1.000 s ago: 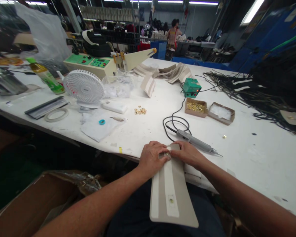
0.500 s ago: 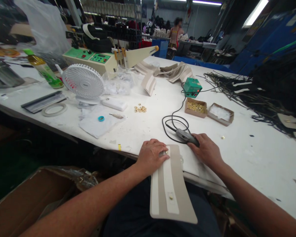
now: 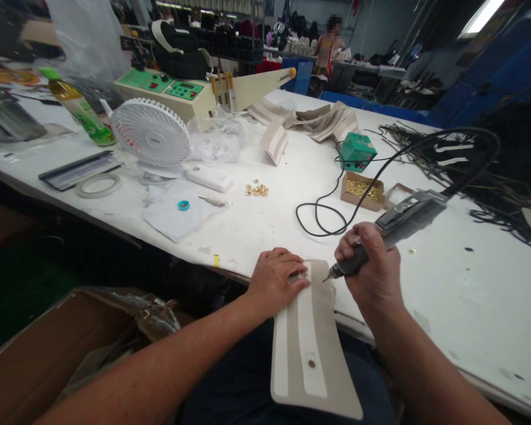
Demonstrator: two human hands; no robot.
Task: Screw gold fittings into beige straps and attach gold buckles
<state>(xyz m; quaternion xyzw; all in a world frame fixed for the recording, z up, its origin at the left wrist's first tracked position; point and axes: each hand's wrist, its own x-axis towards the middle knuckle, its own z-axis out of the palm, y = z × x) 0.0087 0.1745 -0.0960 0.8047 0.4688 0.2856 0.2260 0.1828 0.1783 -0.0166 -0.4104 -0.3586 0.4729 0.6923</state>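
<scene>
My left hand (image 3: 278,282) presses a beige panel (image 3: 331,354) against the table's front edge, thumb and forefinger closed around a small fitting (image 3: 304,274) near its top. The panel hangs over my lap; a pale strip on it bears a small round metal fitting (image 3: 311,364) near the lower end. In my right hand (image 3: 376,265) is a grey corded electric screwdriver (image 3: 398,221), its fingers wrapped round the dark front end. The thin bit (image 3: 326,279) points down and left, just over the panel's upper right edge; whether it touches cannot be told.
A cable runs from a green box (image 3: 357,151) to the tool. Behind it stand a carton of gold parts (image 3: 363,190) and a partly hidden second carton (image 3: 397,193). Loose gold pieces (image 3: 257,190), a white fan (image 3: 153,133) and more beige panels (image 3: 310,121) lie around. A person works far back.
My right hand has lifted the electric screwdriver off the table and turned its bit toward the panel. The cable now arches up. My left hand stays on the panel; the view has shifted slightly.
</scene>
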